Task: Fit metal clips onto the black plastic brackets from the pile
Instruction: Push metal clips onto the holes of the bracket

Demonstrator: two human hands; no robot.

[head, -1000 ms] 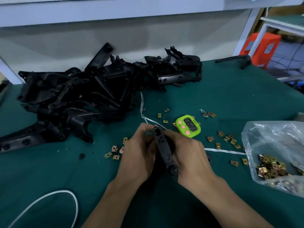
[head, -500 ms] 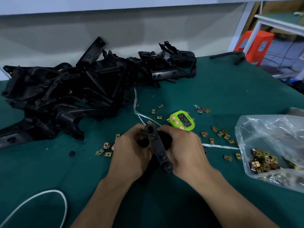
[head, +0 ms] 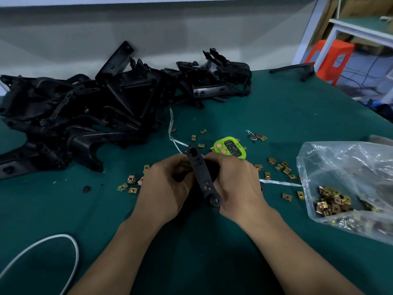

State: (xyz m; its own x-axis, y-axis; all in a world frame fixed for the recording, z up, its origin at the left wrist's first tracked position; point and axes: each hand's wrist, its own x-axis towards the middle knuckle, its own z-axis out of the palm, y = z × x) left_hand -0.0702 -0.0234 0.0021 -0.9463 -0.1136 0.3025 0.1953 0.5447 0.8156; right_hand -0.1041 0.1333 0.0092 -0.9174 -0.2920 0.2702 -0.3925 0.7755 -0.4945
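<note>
A black plastic bracket (head: 201,175) stands on edge between my hands at the middle of the green table, its long arm pointing away from me. My left hand (head: 164,188) grips its left side with curled fingers. On the other side, my right hand (head: 236,184) wraps round it. A brass clip shows on the bracket's arm near its lower end. A big pile of black brackets (head: 102,111) fills the back left. Loose metal clips (head: 280,167) lie scattered around my hands.
A clear plastic bag of clips (head: 344,184) lies at the right. A green digital timer (head: 230,146) sits just behind my right hand. A white cable (head: 70,248) loops at the near left. One lone black bracket (head: 297,70) lies at the far right edge, with an orange stool beyond.
Both hands keep hold of the bracket in much the same grip. The camera has shifted slightly, so the scene sits a little lower and to the left.
</note>
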